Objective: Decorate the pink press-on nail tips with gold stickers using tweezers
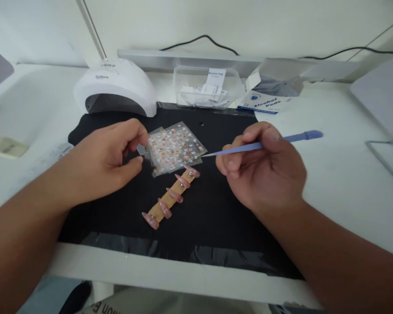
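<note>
My right hand (263,168) holds purple tweezers (249,147) whose pale pointed tip reaches left to the edge of some nail sticker sheets (175,148). These clear sheets overlap in a loose pile, dotted with small white and orange designs. Beside the pile's left edge is my left hand (114,152), fingers curled, with a gap between thumb and forefinger and nothing visible in it. Whether its fingertip touches a sheet I cannot tell. Between the hands, a tan strip (174,194) lies slanted, bearing several long, pointed pink false nails (164,208).
A black mat (196,231) covers the middle of the white table (183,264). Along the back stand a white nail lamp (118,85), a clear plastic box (186,98) of small packets and an opened alcohol pads box (268,102). A dark cable (203,37) runs along the wall.
</note>
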`<state>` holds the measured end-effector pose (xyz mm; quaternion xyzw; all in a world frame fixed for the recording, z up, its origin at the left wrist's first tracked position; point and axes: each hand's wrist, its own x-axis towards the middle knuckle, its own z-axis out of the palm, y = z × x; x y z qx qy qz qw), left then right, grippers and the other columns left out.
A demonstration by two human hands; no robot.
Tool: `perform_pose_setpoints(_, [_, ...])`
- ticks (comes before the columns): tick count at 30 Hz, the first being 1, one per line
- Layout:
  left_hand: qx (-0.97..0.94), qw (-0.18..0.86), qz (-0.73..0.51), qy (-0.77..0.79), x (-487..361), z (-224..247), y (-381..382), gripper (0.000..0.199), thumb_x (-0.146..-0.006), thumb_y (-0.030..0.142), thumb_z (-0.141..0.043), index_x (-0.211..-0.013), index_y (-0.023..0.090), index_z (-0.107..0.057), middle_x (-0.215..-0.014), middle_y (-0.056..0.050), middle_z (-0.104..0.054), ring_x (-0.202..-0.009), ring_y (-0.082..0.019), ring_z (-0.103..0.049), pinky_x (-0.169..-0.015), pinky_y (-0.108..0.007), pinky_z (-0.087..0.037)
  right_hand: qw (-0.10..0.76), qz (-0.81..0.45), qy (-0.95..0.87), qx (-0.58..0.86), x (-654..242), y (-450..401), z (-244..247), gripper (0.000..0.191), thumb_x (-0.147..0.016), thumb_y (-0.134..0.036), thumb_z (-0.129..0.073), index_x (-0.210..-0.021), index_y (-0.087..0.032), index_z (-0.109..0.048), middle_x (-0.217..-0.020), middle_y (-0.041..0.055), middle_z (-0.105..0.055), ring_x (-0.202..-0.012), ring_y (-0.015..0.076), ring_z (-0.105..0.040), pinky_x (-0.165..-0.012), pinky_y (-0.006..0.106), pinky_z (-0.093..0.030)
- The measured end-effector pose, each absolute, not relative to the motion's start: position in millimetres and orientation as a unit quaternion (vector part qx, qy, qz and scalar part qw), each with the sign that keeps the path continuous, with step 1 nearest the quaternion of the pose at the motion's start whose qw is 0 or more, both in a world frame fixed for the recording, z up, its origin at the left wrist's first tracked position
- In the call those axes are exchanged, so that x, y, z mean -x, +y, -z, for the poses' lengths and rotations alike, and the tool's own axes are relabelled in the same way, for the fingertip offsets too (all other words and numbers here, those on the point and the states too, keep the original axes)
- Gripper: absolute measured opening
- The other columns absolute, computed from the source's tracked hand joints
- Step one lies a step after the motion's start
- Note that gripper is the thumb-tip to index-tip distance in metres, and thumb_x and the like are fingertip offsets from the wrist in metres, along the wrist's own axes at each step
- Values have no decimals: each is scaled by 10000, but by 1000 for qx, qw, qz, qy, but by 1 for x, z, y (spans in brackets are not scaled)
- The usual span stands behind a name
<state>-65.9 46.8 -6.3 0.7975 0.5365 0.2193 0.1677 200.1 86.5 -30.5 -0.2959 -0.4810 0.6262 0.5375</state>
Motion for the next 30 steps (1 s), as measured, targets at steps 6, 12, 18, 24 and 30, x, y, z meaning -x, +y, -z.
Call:
perform_pose_setpoints(6, [-770, 140, -146, 606, 74, 18, 66, 193, -815, 300, -573, -994, 240, -531, -951, -34, -571, -755, -225, -560, -669, -366, -438, 581, -623, -447, 273, -201, 93, 37, 238, -926, -427, -616, -771, -248, -632, -579, -34, -672, -561, 151, -620, -703, 326, -537])
perform_pose_setpoints(12, [-768, 126, -137, 613, 70, 20, 68, 274, -856, 406, -617, -1039, 206, -577, -1041, -68, -611, -913, -264, -610, -807, -408, -503, 596, -629, -429, 256, -200, 93, 41, 252, -934, -469, -603, -797, -259, -632, -610, -38, -699, -674, 157, -694, -818, 322, -562])
perform_pose_setpoints(18, [-767, 93, -126, 622, 58, 29, 67, 444, -829, 468, -673, -1148, 168, -600, -1148, -116, -632, -1106, -340, -568, -984, -506, -471, 601, -630, -429, 241, -199, 92, 45, 281, -952, -465, -594, -797, -240, -661, -622, -27, -718, -680, 143, -688, -785, 290, -546])
perform_pose_setpoints(24, [-743, 55, -110, 658, 39, 36, 68, 606, -777, 468, -723, -1284, 161, -596, -1288, -141, -625, -1179, -391, -537, -992, -573, -468, 608, -616, -434, 248, -198, 93, 48, 292, -946, -480, -598, -789, -246, -674, -603, -22, -701, -683, 166, -670, -775, 321, -533])
perform_pose_setpoints(30, [-729, 30, -88, 678, 26, 37, 68, 785, -764, 542, -727, -1412, 145, -531, -1407, -177, -576, -1288, -434, -481, -1008, -630, -447, 607, -608, -438, 264, -198, 92, 48, 308, -950, -489, -581, -785, -241, -659, -601, -16, -686, -665, 182, -662, -756, 344, -524])
